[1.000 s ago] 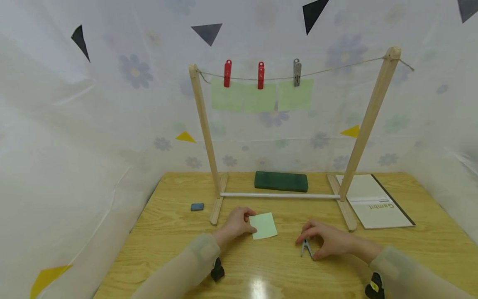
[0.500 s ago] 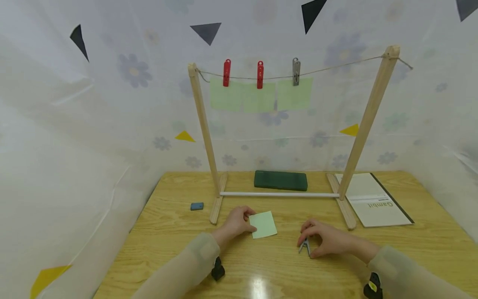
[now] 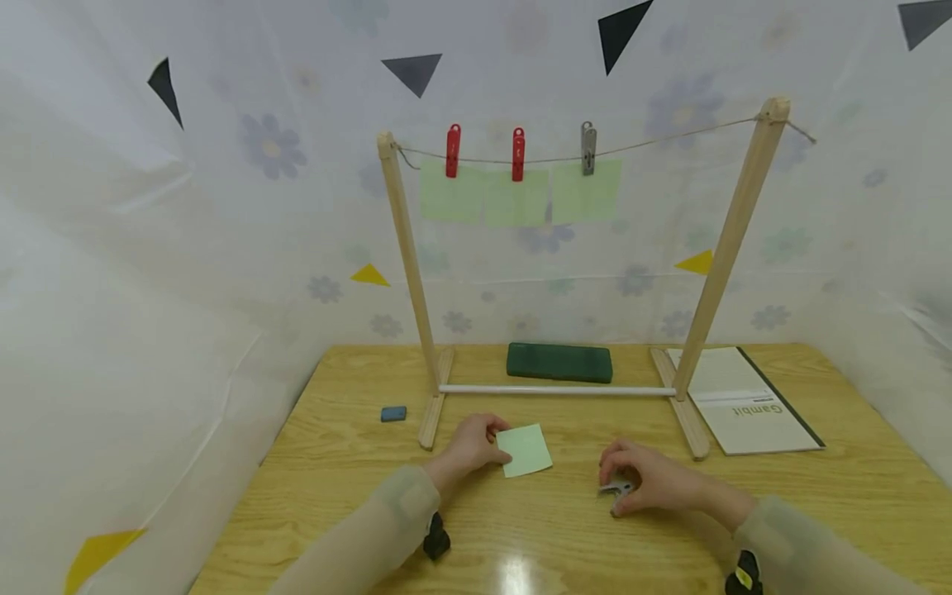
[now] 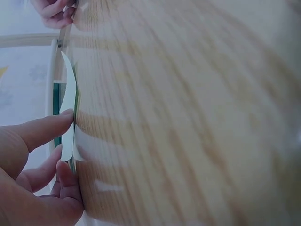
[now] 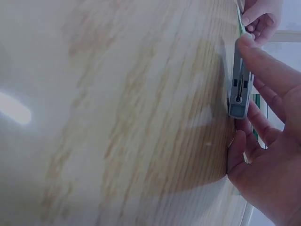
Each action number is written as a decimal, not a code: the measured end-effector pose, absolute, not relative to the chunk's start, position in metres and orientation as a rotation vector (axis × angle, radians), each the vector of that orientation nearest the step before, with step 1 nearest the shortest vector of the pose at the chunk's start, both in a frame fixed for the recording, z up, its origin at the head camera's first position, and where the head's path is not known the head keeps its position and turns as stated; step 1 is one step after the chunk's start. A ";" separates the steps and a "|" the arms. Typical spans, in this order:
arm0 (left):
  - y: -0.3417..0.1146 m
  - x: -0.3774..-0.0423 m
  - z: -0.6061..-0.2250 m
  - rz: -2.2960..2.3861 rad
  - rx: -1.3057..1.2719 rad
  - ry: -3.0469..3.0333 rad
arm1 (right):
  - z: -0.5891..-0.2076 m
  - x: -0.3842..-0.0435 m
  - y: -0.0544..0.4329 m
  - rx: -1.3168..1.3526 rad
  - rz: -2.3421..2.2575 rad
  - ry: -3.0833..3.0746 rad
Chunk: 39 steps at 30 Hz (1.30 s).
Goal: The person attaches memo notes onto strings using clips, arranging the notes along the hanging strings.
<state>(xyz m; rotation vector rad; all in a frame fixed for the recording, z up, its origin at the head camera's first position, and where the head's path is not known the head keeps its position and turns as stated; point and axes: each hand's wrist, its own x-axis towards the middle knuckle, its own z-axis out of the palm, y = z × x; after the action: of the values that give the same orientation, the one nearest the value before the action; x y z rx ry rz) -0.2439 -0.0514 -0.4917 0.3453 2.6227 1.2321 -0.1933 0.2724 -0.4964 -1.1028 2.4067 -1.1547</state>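
Note:
My left hand (image 3: 470, 445) pinches the left edge of a pale green paper square (image 3: 528, 450) low over the table. In the left wrist view the thumb lies against the paper (image 4: 69, 94), which bends slightly along its length. To the right, my right hand (image 3: 658, 478) holds a grey clothespin (image 3: 619, 488) between thumb and fingers, close to the tabletop. Its spring side faces the right wrist view, where the thumb presses on the clothespin (image 5: 240, 87) at one end.
A wooden frame (image 3: 732, 240) carries a string with several pale green squares (image 3: 516, 202) hung by two red clothespins (image 3: 518, 154) and a grey one (image 3: 588, 149). Behind its white bar lies a dark green case (image 3: 559, 362). A notepad (image 3: 751, 405) lies right, a blue eraser-like block (image 3: 393, 414) left.
The grey clothespin has turned in my right hand, from its legs pointing downward to pointing leftward. My left hand and the paper have stayed in place.

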 end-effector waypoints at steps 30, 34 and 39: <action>-0.051 -0.249 -0.492 1.269 0.349 2.610 | -0.475 -0.189 0.292 -0.779 -1.263 2.515; -0.051 -0.251 -0.487 1.326 0.306 2.537 | -0.464 -0.190 0.296 -0.768 -1.253 2.589; -0.045 -0.253 -0.479 1.411 0.277 2.451 | -0.446 -0.190 0.307 -0.708 -1.268 2.617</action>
<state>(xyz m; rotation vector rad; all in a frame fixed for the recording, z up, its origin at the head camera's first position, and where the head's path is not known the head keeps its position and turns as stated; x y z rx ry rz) -0.2530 -0.0448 -0.4792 0.2770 2.4510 1.4112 -0.1898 0.3073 -0.4455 -0.7076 2.6174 -1.2675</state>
